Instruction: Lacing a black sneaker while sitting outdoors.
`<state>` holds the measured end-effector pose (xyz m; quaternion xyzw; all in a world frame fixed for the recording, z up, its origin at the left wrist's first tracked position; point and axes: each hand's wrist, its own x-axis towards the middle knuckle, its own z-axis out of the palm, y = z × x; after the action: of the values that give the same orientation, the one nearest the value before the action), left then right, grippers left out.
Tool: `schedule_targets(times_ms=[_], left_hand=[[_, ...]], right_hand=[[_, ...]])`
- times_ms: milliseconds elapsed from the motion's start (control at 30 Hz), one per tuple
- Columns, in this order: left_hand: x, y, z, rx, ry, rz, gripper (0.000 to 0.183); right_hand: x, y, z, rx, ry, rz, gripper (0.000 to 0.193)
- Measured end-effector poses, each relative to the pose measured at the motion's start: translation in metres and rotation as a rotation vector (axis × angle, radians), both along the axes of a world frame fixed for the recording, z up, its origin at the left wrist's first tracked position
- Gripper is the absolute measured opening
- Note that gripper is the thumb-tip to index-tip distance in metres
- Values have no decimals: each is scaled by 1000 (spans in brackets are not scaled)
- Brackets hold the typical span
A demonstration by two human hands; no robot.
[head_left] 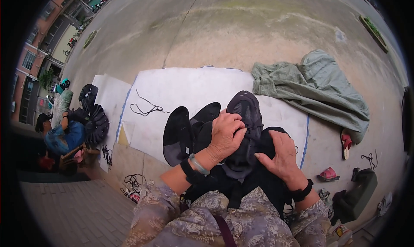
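A dark grey sneaker (246, 111) with a mesh toe rests on my lap, its toe pointing away from me. My left hand (226, 132) is closed on the left side of the shoe, with fingers curled and thumb at the lacing. Whether it also pinches a lace is too small to make out. On the shoe's right, my right hand (278, 154) is open, thumb apart from the fingers and nothing seen in it. Left of my left hand lie black, shoe-shaped pieces (177, 132), partly covered by my arm.
A white sheet (189, 83) with blue edges covers the ground ahead, a loose black lace (148, 109) on it. Right lies a grey-green cloth (310, 87), then red sandals (346, 144). At far left a seated person (64, 135) is beside a black shoe pile (97, 124).
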<state>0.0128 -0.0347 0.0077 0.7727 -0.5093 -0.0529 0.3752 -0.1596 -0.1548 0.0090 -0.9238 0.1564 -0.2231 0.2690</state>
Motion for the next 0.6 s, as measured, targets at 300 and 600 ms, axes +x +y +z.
schedule_targets(times_ms=[300,600], left_hand=[[-21,-10,-8,164,-257,23,8],[-27,-17,-17,143,-357,-21,13]], right_hand=[[41,18,-14,128,233,-41,53],[38,2,-23,364,242,-40,44]])
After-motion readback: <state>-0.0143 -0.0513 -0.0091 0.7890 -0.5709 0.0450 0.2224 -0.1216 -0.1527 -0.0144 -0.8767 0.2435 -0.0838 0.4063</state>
